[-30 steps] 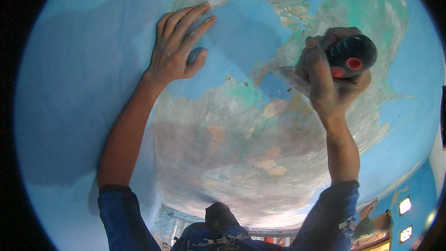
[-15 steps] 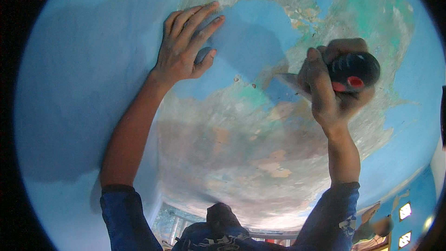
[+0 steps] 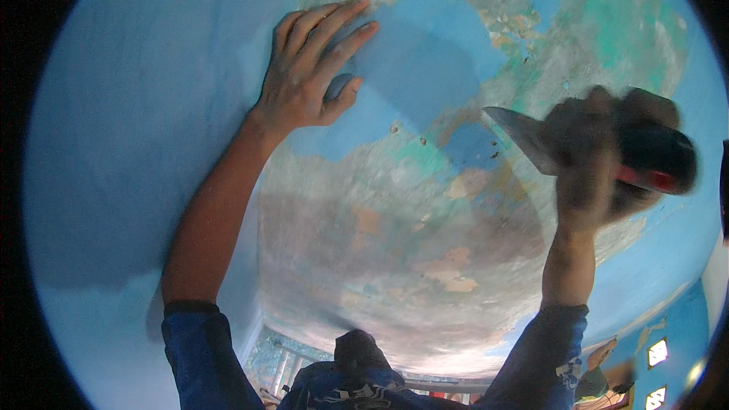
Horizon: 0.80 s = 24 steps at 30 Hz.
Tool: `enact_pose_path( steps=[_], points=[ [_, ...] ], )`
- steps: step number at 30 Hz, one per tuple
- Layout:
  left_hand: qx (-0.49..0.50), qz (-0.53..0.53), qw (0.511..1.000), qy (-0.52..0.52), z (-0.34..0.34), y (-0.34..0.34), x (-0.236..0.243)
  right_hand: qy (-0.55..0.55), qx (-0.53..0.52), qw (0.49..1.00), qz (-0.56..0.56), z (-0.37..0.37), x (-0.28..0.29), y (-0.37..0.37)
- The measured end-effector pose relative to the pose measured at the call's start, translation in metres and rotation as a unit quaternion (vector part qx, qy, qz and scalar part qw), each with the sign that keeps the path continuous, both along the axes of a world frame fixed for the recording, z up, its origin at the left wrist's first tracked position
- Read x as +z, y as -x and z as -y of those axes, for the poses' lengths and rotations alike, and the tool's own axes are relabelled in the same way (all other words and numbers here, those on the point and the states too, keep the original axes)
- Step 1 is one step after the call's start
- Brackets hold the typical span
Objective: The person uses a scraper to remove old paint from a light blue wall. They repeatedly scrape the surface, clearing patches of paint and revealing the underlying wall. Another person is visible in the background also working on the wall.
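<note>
My left hand (image 3: 307, 68) lies against the blue wall (image 3: 137, 144), fingers stretched and thumb apart, its fingertips near a rounded area of remaining blue paint (image 3: 433, 26). In my right hand (image 3: 585, 159) is a paint scraper with a black and red handle (image 3: 659, 156), and the fingers wrap round it. Its flat metal blade (image 3: 524, 137) points left, toward the lower edge of that blue area. Whether the blade touches the wall I cannot tell. Around it spreads a bare patch (image 3: 380, 212) of grey, green and tan. The right hand is smeared by motion.
Flaking paint (image 3: 512, 34) edges the bare patch above the blade. At the lower right another person (image 3: 604, 376) is partly visible, near small bright windows (image 3: 657, 353). Pale rails (image 3: 285, 368) show at the lower left. My arms' shadows fall on the wall.
My right hand has swung to the right with the scraper, so the blade now sits farther from the blue area. My left hand has stayed nearly in place on the wall.
</note>
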<state>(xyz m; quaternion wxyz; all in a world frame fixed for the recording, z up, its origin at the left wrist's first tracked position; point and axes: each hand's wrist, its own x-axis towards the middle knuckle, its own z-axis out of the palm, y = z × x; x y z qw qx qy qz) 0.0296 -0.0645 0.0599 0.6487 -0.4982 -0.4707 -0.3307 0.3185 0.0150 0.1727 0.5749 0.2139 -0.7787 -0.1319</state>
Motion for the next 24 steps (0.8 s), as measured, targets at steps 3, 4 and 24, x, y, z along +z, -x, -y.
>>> enact_pose_path(
  steps=[3, 4, 24],
  points=[
    [-0.003, -0.010, 1.000, -0.003, 0.003, -0.001, 0.005, 0.040, 0.035, 0.998, 0.028, -0.003, -0.003, 0.003],
    [0.001, -0.002, 1.000, 0.000, 0.003, -0.003, 0.004, 0.054, 0.046, 0.997, 0.038, -0.003, -0.002, 0.003],
    [-0.008, -0.008, 1.000, -0.005, -0.007, -0.001, -0.012, 0.077, 0.138, 0.981, 0.112, -0.005, -0.007, -0.013]
  ],
)
